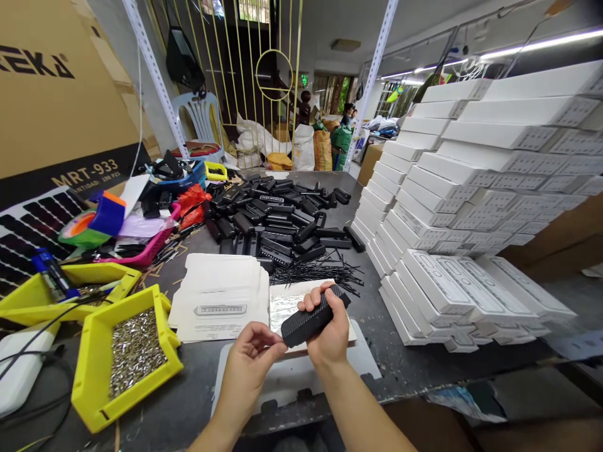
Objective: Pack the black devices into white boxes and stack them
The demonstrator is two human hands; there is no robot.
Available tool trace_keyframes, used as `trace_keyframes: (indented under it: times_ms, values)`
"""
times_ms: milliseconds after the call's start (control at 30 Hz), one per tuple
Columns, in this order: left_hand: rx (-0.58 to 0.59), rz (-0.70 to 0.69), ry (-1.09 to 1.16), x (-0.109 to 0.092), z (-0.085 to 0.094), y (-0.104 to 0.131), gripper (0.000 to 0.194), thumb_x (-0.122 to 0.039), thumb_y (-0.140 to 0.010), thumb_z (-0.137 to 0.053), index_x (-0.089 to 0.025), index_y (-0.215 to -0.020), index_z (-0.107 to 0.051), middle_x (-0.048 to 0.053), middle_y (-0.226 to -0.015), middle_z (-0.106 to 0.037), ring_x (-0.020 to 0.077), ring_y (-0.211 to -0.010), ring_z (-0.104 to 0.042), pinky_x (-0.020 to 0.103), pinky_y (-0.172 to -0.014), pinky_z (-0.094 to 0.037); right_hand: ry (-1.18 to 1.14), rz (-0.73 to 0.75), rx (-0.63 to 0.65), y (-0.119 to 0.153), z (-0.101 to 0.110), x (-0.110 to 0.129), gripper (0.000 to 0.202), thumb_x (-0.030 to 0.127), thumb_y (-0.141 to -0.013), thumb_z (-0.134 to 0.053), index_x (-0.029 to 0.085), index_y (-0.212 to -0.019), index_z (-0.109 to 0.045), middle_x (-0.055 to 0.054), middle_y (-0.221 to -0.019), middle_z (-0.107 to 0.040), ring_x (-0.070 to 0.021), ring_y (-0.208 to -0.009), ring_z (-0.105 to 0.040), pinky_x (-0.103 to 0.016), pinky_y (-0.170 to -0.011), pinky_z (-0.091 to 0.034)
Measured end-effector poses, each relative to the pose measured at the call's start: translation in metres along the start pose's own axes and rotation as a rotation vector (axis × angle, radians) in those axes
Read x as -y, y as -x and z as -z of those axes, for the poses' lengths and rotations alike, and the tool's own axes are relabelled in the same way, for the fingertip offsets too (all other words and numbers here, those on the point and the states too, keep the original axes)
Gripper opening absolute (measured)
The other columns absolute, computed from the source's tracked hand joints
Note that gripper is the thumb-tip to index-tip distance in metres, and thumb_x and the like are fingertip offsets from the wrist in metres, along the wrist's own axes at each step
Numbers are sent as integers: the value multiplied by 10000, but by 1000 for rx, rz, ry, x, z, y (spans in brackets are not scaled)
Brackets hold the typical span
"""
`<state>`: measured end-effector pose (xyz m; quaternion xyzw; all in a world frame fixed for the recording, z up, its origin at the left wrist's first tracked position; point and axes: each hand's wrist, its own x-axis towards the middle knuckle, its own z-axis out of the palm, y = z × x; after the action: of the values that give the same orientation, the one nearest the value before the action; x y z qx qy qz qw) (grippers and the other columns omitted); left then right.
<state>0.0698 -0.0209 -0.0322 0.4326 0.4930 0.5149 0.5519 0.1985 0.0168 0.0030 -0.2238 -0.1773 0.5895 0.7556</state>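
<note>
Right hand [330,336] is gripping a black case [306,321] with a ribbed surface; its fingers are curling around the far side, and its thumb is lying near the right end. Left hand [252,351] is bending its fingers, and the thumb and forefinger are meeting at the lower left end of the case. I cannot tell whether these fingertips are also holding some small part.

The case is staying in the air in a slanting position, its left end lower, above a silvery surface [285,306] which is lying between the hands and the pile. To the left of it, white printed sheets [221,301] with a drawing are lying flat on the dark table [405,370]. Behind the hands, thin black strips [320,271] are lying loosely, and beyond them many black pieces [277,220] are forming a wide heap.

On the left side, a yellow bin [87,376] is holding many small shiny metal pieces [136,351]. Farther back, a pink basket [153,251] is standing with mixed things inside. On the right side, white boxes [438,282] are rising in high stacks.
</note>
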Motion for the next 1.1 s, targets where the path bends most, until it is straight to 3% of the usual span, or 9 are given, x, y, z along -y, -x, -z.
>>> trace_keyframes:
  times_ms: [233,400,500,567,700,833,967,1033,1100]
  values:
    - [82,-311,-615,15,15,9,135,-309,-879,-534,-247,-832,-424,-20,-810,-634,140,-780,-608,248,-736,-473,43,-37,-65,3,9,-13,99,269,-798,-554,224,-823,-470,57,-642,-409,-93,-561,-423,-242,-601,-418]
    - [90,-415,-1373,8,75,-33,602,-318,-802,-623,-203,-1303,-310,135,-1352,-419,260,-1276,-378,400,-1045,-330,480,206,131,-6,37,4,110,293,-746,-597,217,-762,-520,28,-630,-500,-136,-590,-515,-310,-634,-466]
    - [75,-337,-1521,-8,110,-64,625,-161,-664,-689,-174,-1237,-439,165,-1316,-439,351,-1224,-396,489,-980,-340,888,197,335,-21,59,8,146,300,-677,-658,190,-700,-565,-13,-649,-579,-173,-604,-566,-329,-619,-486]
    - [126,-317,-1581,-14,120,-75,564,-107,-604,-685,-185,-1137,-518,134,-1237,-507,333,-1148,-455,461,-934,-362,992,141,319,-35,71,6,159,314,-718,-623,174,-776,-575,-11,-616,-573,-174,-553,-562,-326,-575,-489]
    - [181,-314,-1647,-15,116,-81,544,-99,-574,-677,-199,-1091,-536,95,-1128,-556,299,-1093,-472,436,-935,-327,1139,248,94,-60,88,2,388,373,-781,-573,171,-1104,-499,-64,-859,-622,-235,-781,-613,-433,-778,-488]
    - [160,-293,-1653,-21,109,-81,576,-126,-555,-698,-192,-1100,-523,117,-1174,-521,327,-1114,-434,484,-956,-287,1280,367,64,-71,100,4,507,358,-702,-664,202,-1160,-513,-110,-1223,-506,-284,-1192,-443,-477,-1057,-288]
    - [223,-287,-1580,-48,106,-71,329,-124,-662,-611,-178,-983,-569,132,-1194,-523,320,-1126,-456,446,-939,-340,1317,418,73,-66,97,13,408,361,-751,-625,186,-1110,-541,-118,-1184,-508,-279,-1141,-475,-479,-1024,-338]
    - [352,-283,-1518,-67,101,-59,150,-140,-738,-547,-209,-862,-597,73,-1030,-609,251,-973,-562,345,-843,-423,1294,462,56,-52,82,20,320,345,-818,-562,195,-1099,-526,-105,-1129,-527,-252,-1076,-510,-456,-978,-389]
    - [479,-257,-1370,-82,90,-43,163,-208,-837,-471,-255,-900,-614,18,-973,-649,197,-901,-604,280,-796,-457,1236,553,198,-32,57,25,208,291,-870,-509,224,-1066,-526,-69,-1005,-562,-214,-966,-551,-404,-895,-450]
